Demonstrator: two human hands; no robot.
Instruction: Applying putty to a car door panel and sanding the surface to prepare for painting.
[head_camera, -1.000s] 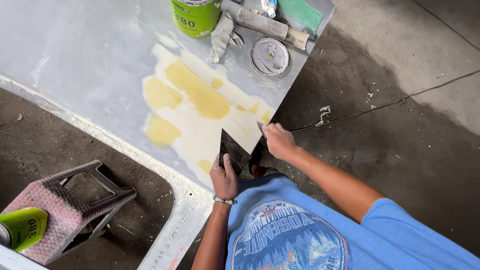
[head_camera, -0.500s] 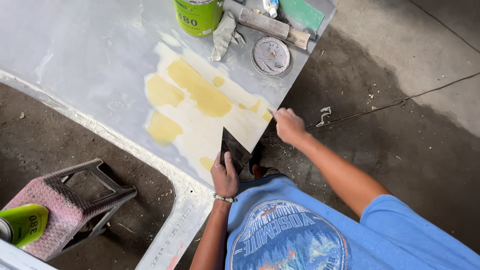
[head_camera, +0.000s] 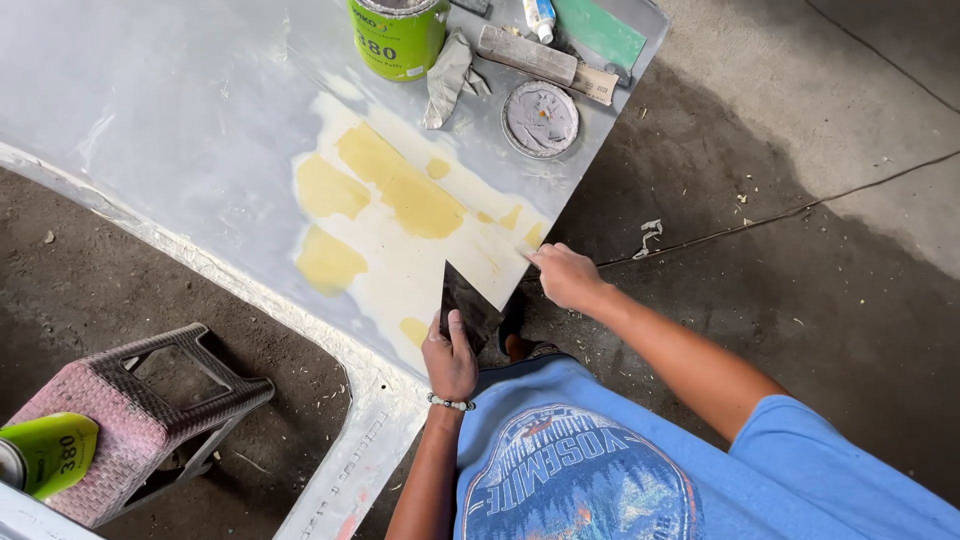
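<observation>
Your left hand (head_camera: 449, 357) pinches a dark spreader (head_camera: 468, 300); your right hand (head_camera: 565, 275), fingers together, presses the grey panel (head_camera: 180, 130). Beyond: green can (head_camera: 397, 38), round lid (head_camera: 540, 118), rag (head_camera: 447, 66).

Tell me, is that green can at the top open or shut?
Open. The green can stands upright with no lid on it; a round lid lies flat on the grey panel nearby.
</observation>
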